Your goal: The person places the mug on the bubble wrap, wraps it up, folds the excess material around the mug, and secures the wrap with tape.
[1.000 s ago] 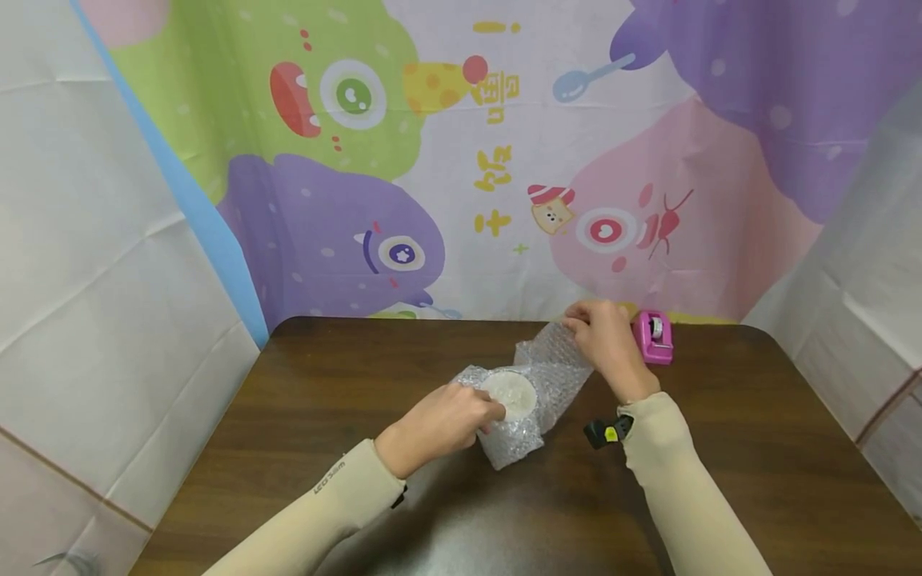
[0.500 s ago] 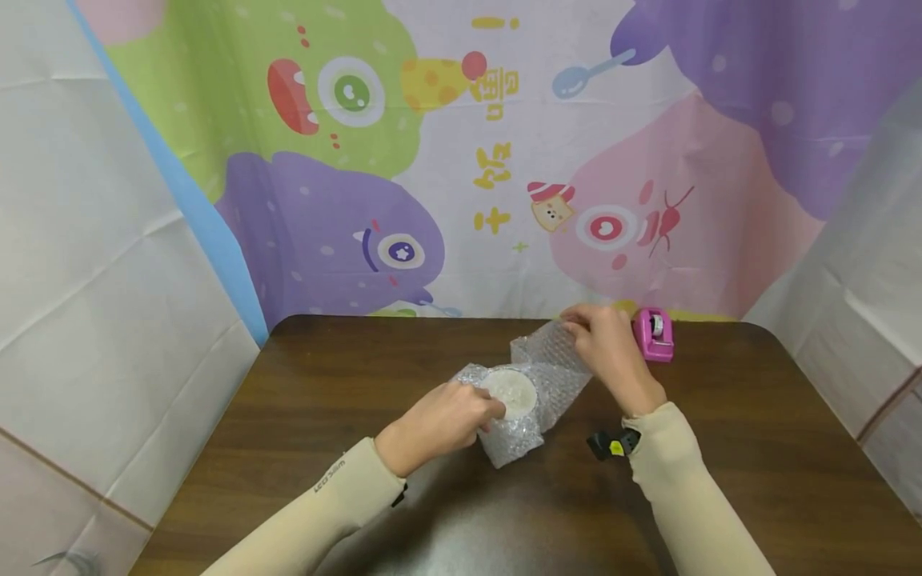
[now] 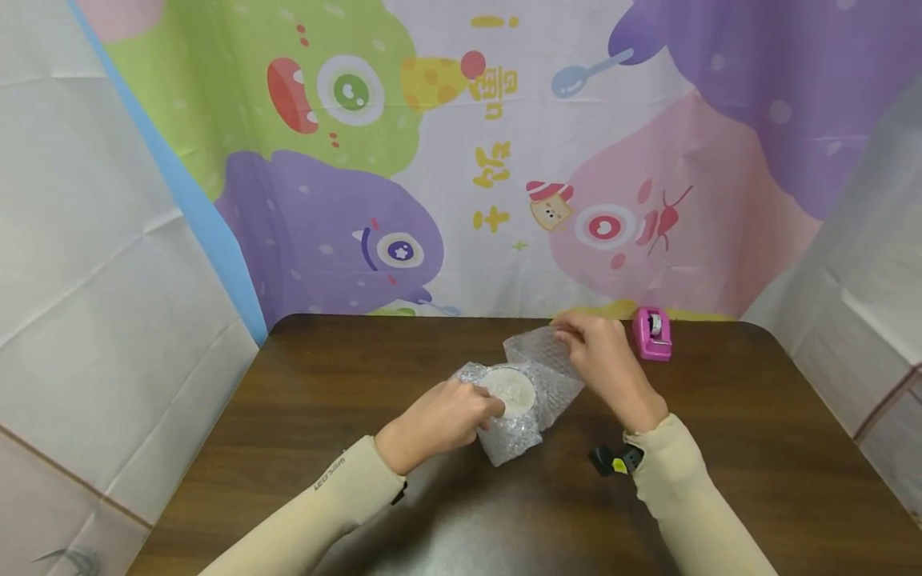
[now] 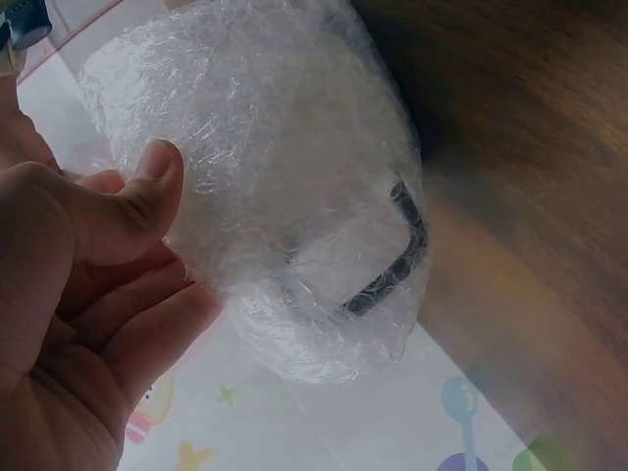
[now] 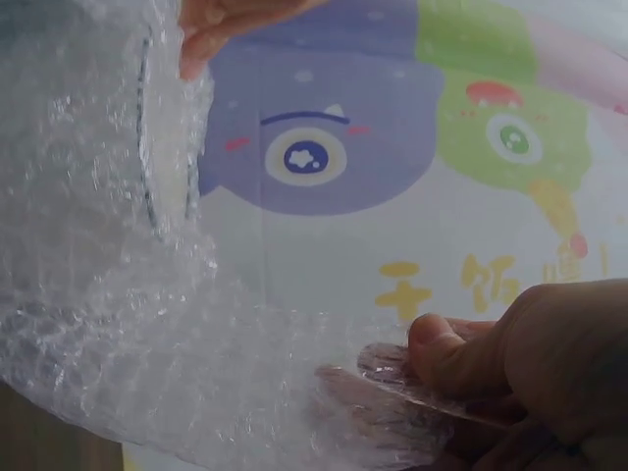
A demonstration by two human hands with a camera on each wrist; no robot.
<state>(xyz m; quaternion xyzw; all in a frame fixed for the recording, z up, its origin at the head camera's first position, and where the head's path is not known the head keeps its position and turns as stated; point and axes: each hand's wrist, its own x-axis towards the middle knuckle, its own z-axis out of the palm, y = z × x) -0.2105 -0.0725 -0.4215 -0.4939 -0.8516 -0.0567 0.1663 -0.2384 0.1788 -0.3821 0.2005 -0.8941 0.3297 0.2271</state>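
Note:
A pale mug [image 3: 515, 392] stands on the table partly wrapped in bubble wrap [image 3: 558, 394], its round mouth showing in the head view. Through the plastic in the left wrist view shows a dark angled strip, seemingly its handle [image 4: 388, 280]. My left hand [image 3: 448, 416] grips the wrapped mug at its near left side, with fingertips at the rim. On the far right, my right hand [image 3: 611, 364] pinches the loose end of the bubble wrap, thumb on top, as the right wrist view shows. That flap stretches from the mug toward the right fingers.
A pink tape dispenser [image 3: 654, 334] with a roll in it stands at the back right, just beyond the right hand. Behind the brown wooden table [image 3: 324, 416] hangs a cartoon-print cloth [image 3: 490, 272]. Pale sheets flank both sides.
My right hand has shifted slightly left, bringing the loose end of the bubble wrap a little closer over toward the mug. The left hand keeps its place.

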